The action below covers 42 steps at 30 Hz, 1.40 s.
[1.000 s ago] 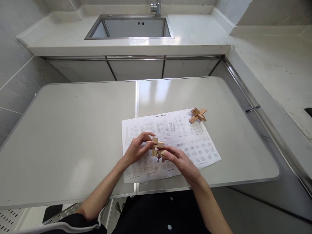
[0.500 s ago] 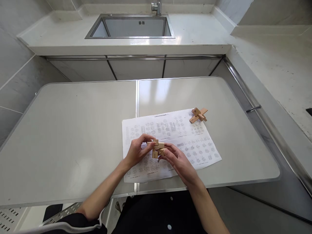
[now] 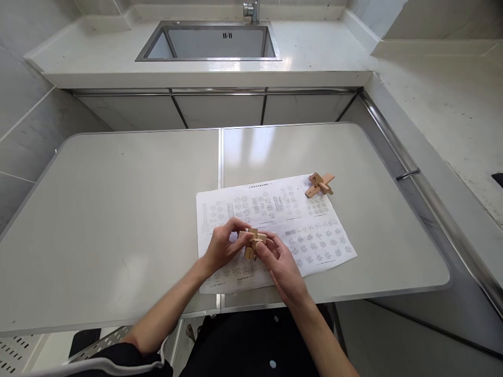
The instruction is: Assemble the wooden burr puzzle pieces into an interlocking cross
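Both my hands hold a small wooden interlocking puzzle (image 3: 252,242) just above a printed instruction sheet (image 3: 314,230). My left hand (image 3: 223,245) pinches its left side with fingers curled. From the right, my right hand (image 3: 277,262) grips the puzzle with thumb and fingertips. A second set of wooden puzzle pieces (image 3: 319,185), crossed together, lies at the sheet's far right corner, apart from both hands.
The sheet lies on a white table (image 3: 110,209) with a seam down its middle. Beyond the table is a counter with a steel sink (image 3: 212,42) and a tap (image 3: 251,10). A counter runs along the right side.
My right hand has shifted left and closer to my left hand. The puzzle pieces have been pressed more tightly together between the fingers.
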{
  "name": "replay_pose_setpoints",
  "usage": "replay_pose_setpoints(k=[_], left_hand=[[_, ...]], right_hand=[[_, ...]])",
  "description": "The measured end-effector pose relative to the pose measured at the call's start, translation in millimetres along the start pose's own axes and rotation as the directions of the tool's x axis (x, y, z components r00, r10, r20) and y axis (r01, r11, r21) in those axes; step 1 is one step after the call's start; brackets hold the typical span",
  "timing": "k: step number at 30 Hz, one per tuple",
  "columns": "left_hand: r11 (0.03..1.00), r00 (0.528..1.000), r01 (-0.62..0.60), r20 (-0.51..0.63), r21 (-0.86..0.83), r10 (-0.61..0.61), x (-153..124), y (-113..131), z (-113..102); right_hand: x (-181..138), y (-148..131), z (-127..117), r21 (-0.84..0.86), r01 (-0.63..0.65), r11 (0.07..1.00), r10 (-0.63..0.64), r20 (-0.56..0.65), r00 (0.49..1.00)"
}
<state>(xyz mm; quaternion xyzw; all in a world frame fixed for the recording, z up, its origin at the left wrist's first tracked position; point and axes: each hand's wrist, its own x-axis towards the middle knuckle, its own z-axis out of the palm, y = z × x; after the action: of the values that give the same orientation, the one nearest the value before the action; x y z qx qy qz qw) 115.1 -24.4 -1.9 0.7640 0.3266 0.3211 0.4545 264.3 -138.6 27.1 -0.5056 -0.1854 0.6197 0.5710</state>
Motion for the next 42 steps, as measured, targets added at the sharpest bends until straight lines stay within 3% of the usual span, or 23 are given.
replay_pose_setpoints(k=[10,22,27,34,42], left_hand=[[0.975,0.950,-0.214,0.222,-0.057,0.221,9.1,4.3,-6.1],[0.961,0.949,-0.275,0.156,-0.011,0.273,8.5,8.5,-0.5],[0.969,0.963,-0.247,0.113,-0.014,0.247,8.0,7.0,-0.3],[0.970,0.964,-0.228,0.124,-0.079,0.237,9.5,7.4,-1.2],[0.979,0.959,-0.197,0.197,-0.051,0.203,8.6,4.3,-1.8]], right_hand=[[1.0,-11.4,-10.5,0.121,-0.049,0.991,0.043,0.055,0.998],[-0.6,-5.4,-1.6,0.136,-0.024,0.990,0.022,0.019,1.000],[-2.7,-6.8,-4.6,0.020,0.073,0.997,-0.074,0.019,0.997],[-2.0,-8.1,-14.5,-0.339,0.175,0.924,-0.191,-0.017,0.981],[0.1,-11.9,-23.2,-0.460,0.203,0.864,-0.260,-0.062,0.964]])
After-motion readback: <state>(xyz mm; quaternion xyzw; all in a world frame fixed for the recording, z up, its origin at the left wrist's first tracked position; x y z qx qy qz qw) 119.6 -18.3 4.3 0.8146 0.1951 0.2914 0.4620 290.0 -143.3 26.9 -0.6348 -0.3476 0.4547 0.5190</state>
